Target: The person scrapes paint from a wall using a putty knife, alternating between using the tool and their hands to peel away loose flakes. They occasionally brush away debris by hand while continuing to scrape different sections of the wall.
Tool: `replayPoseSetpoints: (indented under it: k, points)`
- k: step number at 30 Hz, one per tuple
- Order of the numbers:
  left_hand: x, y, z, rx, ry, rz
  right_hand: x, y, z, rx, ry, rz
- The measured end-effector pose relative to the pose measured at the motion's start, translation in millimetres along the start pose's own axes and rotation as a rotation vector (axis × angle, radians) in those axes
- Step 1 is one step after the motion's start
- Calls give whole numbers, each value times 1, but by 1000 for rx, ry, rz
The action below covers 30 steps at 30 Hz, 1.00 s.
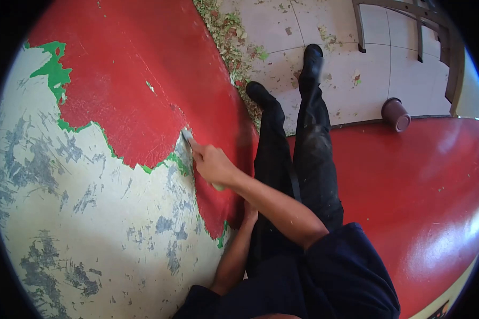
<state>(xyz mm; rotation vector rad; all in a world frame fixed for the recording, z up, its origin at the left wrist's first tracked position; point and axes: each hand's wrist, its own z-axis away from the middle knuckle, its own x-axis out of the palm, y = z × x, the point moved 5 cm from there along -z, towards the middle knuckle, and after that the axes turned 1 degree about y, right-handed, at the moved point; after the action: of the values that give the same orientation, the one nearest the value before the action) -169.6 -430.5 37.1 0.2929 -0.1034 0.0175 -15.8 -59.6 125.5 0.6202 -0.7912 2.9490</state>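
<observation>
My right hand (215, 166) is closed around the handle of a paint scraper (187, 135). The blade's edge touches the red painted surface (143, 95), where red and green paint meets a bared pale patch (117, 212). Jagged green paint (58, 72) shows along the border of the red. Below my right forearm, my left hand (252, 212) is mostly hidden, close to the red paint and my trouser leg. Its fingers cannot be made out. Grey marks and scratches cover much of the pale patch.
Paint flakes (226, 34) lie thick along the edge of the tiled floor (372, 69). A brownish pot-like container (396, 115) is at the tiles' edge, beside another glossy red surface (404, 181). A metal frame (420, 26) stands at the upper right.
</observation>
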Motion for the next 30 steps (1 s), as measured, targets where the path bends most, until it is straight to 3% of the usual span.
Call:
replayPoseSetpoints:
  k: [2, 3, 6, 10, 14, 17, 18, 21, 22, 23, 24, 26, 29, 30]
  points:
    - [32, 56, 13, 48, 221, -438, -9, -10, -14, 91, -19, -92]
    - [32, 58, 11, 44, 224, -520, -6, 2, -19, 27, 15, -109]
    - [11, 21, -6, 80, 133, -614, 2, 1, 1, -91, -12, 30]
    - [2, 9, -2, 98, 133, -648, -12, -17, 4, 94, -79, -135]
    - [-19, -29, -16, 155, 109, -737, -4, -5, -1, -2, -25, -26]
    - [-63, -116, -26, 347, 117, -883, -14, -24, 3, 139, -116, -99]
    - [-45, -88, -21, 426, 95, -912, -13, -24, 2, 89, -87, -69]
    - [-34, -54, -26, 334, 86, -928, -3, -2, -6, -112, 27, 45]
    - [-26, -40, -27, 21, 97, -825, 6, 13, -14, -212, 80, 92]
    - [-34, -59, -29, 65, 9, -716, 15, 22, -11, -295, 121, 129]
    - [-50, -91, -30, 103, -72, -607, 15, 20, -5, -169, 53, 58]
    - [-31, -57, -19, 96, 12, -690, -6, -9, -3, 45, -63, -65]
    - [-22, -34, -18, 102, 41, -707, 5, -3, 9, -314, 69, 111]
    - [-18, -29, -18, 102, 41, -704, 1, -5, 7, -242, 45, 70]
